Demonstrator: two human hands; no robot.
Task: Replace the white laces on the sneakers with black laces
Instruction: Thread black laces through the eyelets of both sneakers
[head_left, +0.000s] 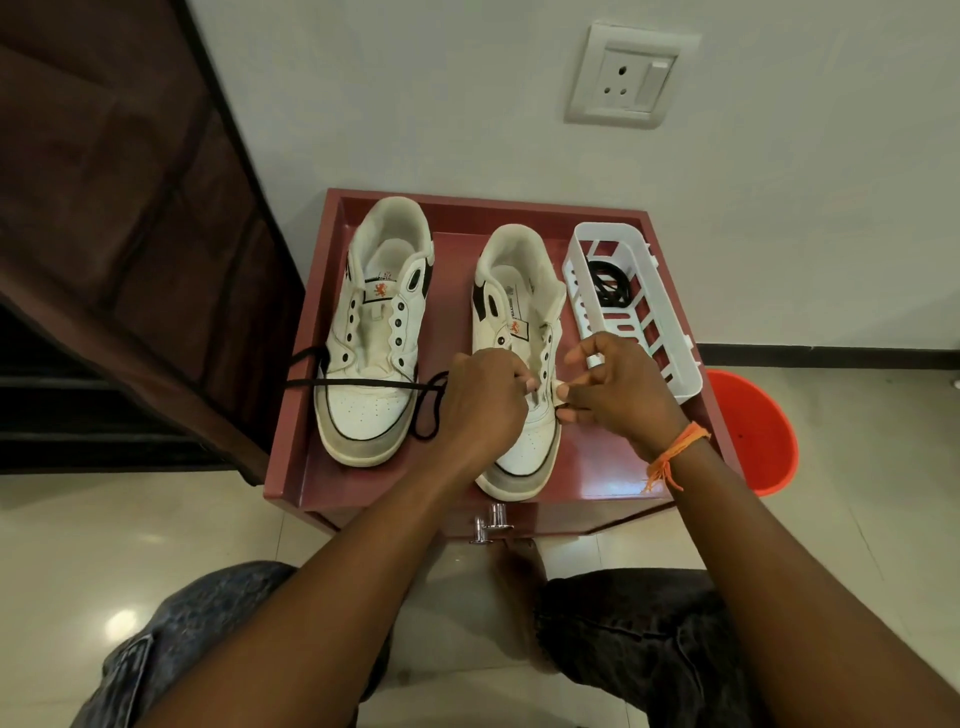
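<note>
Two white sneakers stand on a maroon cabinet top (592, 467), toes toward me. The left sneaker (376, 332) has empty eyelets, and a black lace (363, 383) lies across its toe, looping down beside it. The right sneaker (519, 332) still carries a white lace (560, 391) in its lower eyelets. My left hand (485, 389) rests over that shoe's lower eyelets, fingers pinched at the lace. My right hand (618, 384) pinches the white lace at the shoe's right side. A second black lace (605, 283) lies coiled in the white basket (670, 364).
The white plastic basket stands at the right of the cabinet top. An orange bucket (753, 431) sits on the floor to the right. A dark wooden frame (130, 234) stands at the left. A drawer handle (491, 522) sticks out below, between my knees.
</note>
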